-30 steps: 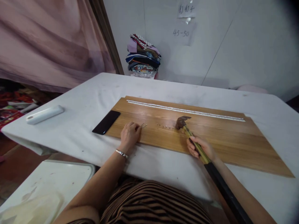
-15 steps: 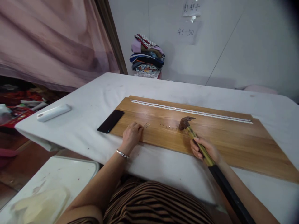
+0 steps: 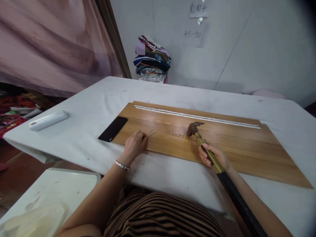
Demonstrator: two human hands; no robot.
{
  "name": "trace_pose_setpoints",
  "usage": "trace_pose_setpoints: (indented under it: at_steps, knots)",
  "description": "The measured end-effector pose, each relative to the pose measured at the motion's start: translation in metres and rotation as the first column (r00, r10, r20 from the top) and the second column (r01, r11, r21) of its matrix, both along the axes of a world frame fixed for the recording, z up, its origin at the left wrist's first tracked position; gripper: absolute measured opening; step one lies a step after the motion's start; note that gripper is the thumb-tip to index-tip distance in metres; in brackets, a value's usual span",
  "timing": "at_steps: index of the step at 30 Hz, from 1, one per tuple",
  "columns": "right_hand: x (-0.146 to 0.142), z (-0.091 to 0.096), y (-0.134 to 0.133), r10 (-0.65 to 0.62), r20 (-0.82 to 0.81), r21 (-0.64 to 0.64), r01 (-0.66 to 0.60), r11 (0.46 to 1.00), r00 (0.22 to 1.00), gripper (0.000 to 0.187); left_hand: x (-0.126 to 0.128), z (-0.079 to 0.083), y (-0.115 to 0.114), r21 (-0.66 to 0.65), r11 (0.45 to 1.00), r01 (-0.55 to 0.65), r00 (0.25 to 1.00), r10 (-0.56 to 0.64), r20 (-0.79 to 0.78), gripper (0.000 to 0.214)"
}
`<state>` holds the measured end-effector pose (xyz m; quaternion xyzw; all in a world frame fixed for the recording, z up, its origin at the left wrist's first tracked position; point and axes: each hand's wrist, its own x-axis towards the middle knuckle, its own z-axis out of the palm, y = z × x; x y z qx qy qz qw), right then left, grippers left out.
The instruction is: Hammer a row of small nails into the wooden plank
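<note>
My left hand (image 3: 135, 142) rests at the near edge of a wooden board (image 3: 237, 148), its fingers pinched. Two thin, shiny metal prongs (image 3: 151, 132) stick out from the fingertips in a narrow V; whether they are tweezer tips or loose nails I cannot tell. To their right, a short row of small nails (image 3: 176, 133) crosses the board. My right hand (image 3: 214, 156) is wrapped around the handle of a claw hammer (image 3: 192, 129). The hammer's rusty brown head is low over the board, just right of the nail row. Its black grip runs back along my right forearm.
A black phone (image 3: 113, 129) lies across the board's left end. Two white measuring strips (image 3: 197, 117) run along its far side. A white oblong object (image 3: 48, 120) lies on the white-covered table (image 3: 89, 98). Folded clothes (image 3: 152, 61) are stacked by the wall. A white stool (image 3: 71, 184) stands lower left.
The whole view has shifted slightly, so most things sit a little further left. My hands, the hammer and the metal prongs keep nearly the same places on the board.
</note>
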<state>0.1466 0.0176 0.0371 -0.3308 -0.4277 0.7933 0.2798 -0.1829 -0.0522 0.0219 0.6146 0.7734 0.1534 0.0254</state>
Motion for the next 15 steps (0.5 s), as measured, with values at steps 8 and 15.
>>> trace_pose_setpoints:
  at_steps: [8, 15]
  knots:
    - [-0.0012, -0.0027, 0.0009, -0.019, -0.006, -0.004, 0.019, 1.000, 1.000, 0.027, -0.0012, 0.0042, -0.0052, -0.055, 0.998, 0.040, 0.999, -0.041, -0.025, 0.018]
    - [0.0004, -0.0010, -0.0003, -0.005, 0.012, -0.005, 0.006, 1.000, 1.000, 0.025, 0.0022, 0.0093, -0.0098, -0.079, 0.991, 0.106, 0.994, -0.105, 0.012, 0.020]
